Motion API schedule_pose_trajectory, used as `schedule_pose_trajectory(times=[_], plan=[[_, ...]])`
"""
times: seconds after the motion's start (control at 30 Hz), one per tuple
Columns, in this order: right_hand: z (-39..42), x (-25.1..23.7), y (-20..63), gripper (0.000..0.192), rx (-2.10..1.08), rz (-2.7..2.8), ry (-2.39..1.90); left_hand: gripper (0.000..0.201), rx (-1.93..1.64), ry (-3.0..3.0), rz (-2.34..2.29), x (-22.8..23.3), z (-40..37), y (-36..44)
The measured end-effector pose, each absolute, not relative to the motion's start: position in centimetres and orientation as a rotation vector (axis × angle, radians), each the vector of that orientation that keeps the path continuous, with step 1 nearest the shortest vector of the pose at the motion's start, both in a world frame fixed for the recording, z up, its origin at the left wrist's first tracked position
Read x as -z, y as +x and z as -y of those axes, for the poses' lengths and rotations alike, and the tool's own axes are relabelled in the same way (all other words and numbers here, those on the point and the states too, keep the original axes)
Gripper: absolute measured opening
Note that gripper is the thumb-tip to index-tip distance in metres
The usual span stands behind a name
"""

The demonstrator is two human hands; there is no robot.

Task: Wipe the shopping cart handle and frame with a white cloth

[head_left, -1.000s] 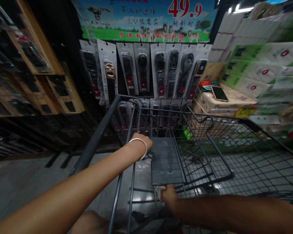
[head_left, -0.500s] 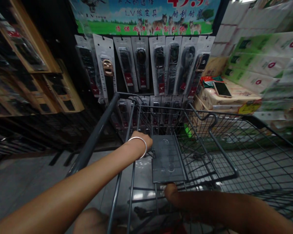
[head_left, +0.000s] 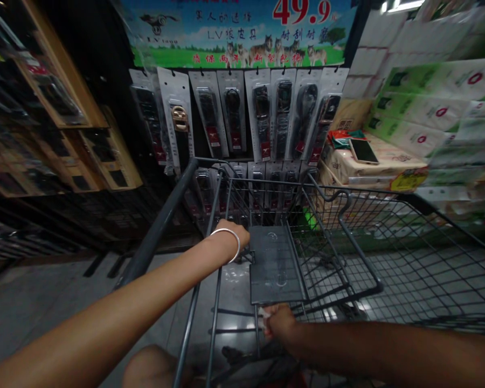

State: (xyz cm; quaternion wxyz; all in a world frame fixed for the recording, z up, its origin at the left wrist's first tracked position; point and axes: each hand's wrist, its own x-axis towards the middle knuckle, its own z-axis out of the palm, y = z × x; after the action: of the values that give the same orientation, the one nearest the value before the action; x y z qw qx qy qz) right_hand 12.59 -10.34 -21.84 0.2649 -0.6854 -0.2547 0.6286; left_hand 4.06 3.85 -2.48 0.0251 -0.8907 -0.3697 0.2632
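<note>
The pale cloth [head_left: 263, 315] lay at the left side of the right hand [head_left: 281, 320], pinched between thumb and fingers with almost no gap. It sat just off the near edge of the grey panel [head_left: 277, 264] in the shopping cart [head_left: 157, 221], close to that panel's near left corner; whether it touched the wire beside it could not be told. The cloth was bunched, so its long axis was unclear, while the panel's longer sides ran away from the person. The right hand, holding the cloth, was at the near edge. The left hand [head_left: 235, 236], its wrist in a bracelet [head_left: 237, 242], was by the far left corner, fingers curled with their tips hidden; what they held, if anything, could not be told.
</note>
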Motion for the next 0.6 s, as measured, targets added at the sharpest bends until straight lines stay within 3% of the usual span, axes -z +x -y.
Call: schedule_pose_trajectory(times=[0.23,0.4,0.5,0.6], plan=[[10.2,16.6,13.6,0.017,-1.803,0.587,-1.852,0.029,-0.797,-2.713,1.131,2.4,-3.2,3.8],[10.7,10.6,15.8,0.016,-1.790,0.885,-1.383,0.028,-0.768,-2.632,1.138,2.0,-1.2,3.6],[12.1,5.9,18.3,0.028,-1.595,1.000,-1.174,0.030,-0.733,-2.621,1.132,1.8,-0.3,3.0],[13.8,2.4,22.0,0.023,-1.121,1.021,-1.170,0.032,-0.624,-2.687,1.167,1.4,-0.1,2.3]])
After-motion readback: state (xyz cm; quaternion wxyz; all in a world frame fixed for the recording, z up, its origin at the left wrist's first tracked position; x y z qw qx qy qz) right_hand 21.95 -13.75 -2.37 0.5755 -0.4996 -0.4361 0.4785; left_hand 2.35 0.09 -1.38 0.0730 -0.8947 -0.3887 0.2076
